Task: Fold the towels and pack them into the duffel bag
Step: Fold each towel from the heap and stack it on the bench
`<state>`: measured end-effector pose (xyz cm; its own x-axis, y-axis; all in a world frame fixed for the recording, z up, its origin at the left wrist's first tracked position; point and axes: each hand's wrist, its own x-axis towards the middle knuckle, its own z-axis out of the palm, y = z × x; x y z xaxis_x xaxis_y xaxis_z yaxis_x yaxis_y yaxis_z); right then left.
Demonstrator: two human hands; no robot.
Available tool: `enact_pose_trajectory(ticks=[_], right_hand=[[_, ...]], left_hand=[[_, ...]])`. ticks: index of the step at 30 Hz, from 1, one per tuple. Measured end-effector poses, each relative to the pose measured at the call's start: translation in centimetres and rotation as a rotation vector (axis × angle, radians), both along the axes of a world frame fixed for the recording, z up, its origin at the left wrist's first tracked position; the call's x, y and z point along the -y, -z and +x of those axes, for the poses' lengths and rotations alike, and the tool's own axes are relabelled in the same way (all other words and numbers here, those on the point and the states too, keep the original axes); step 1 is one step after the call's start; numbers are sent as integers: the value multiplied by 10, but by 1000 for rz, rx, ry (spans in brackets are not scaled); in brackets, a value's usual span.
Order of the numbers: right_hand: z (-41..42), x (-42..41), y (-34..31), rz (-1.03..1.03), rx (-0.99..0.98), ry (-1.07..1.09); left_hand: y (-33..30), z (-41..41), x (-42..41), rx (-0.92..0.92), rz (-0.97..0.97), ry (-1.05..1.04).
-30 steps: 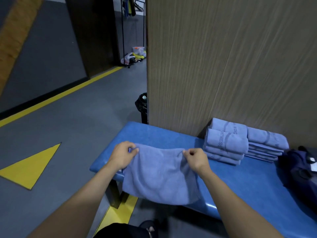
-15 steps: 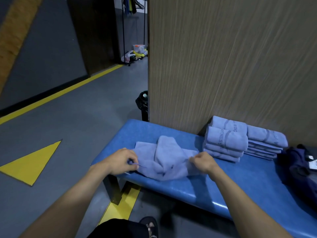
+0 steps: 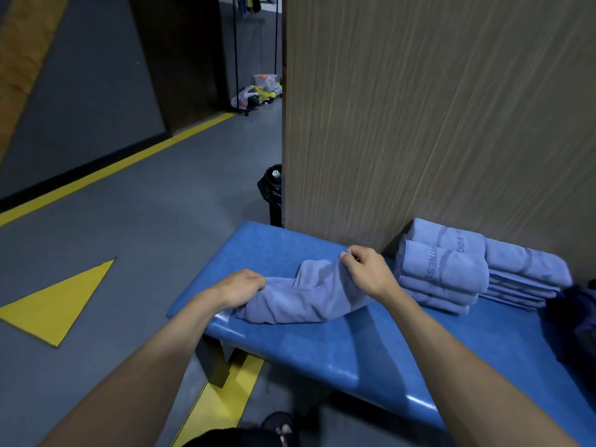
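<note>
A person folds a blue-grey towel [image 3: 300,298] on a padded blue bench [image 3: 371,346] set against a wood-grain partition [image 3: 435,124], working toward packing the towels into a duffel bag. The left hand [image 3: 240,287] grips the towel's near-left end, fingers curled into the cloth and pinning it low on the bench, apparently as an anchor, while the right hand [image 3: 367,271] pinches an upper edge between thumb and fingertips and holds it raised, so that the fabric slopes up from the bench; the lift looks meant to find or carry an edge over for the next fold. The towel lies bunched and creased near the bench's left end, not yet squared. Just to its right, and apart from it, a stack of folded towels [image 3: 448,275] sits against the partition, probably kept close so the finished ones can go into the bag together. A dark object [image 3: 577,321] at the bench's far right is cut off by the frame; it may be the duffel bag, but its opening cannot be made out. The left hand's fingertips are buried in the cloth, and lettering on the stack is only partly legible
</note>
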<state>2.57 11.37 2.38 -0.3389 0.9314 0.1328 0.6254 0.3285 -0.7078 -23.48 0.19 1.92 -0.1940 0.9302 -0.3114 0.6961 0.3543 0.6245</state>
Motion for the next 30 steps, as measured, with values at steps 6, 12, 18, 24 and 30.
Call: enact_pose_trajectory(ticks=[6,12,18,24,30], right_hand=[[-38,-42,20,-140,220,-22],[-56,-58,45,-174,279,-12],[-59,-54,46,-128,289,-53],[-53,-45,43,-108,187,-46],[-35,-29,24,-135,-139,100]], left_hand=[[19,-6,-11,-80,34,-123],[22,-12,-9,-185,31,19],[19,-4,-7,-297,15,150],[16,-4,-4,-364,-57,126],[14,-3,16,-336,19,99]])
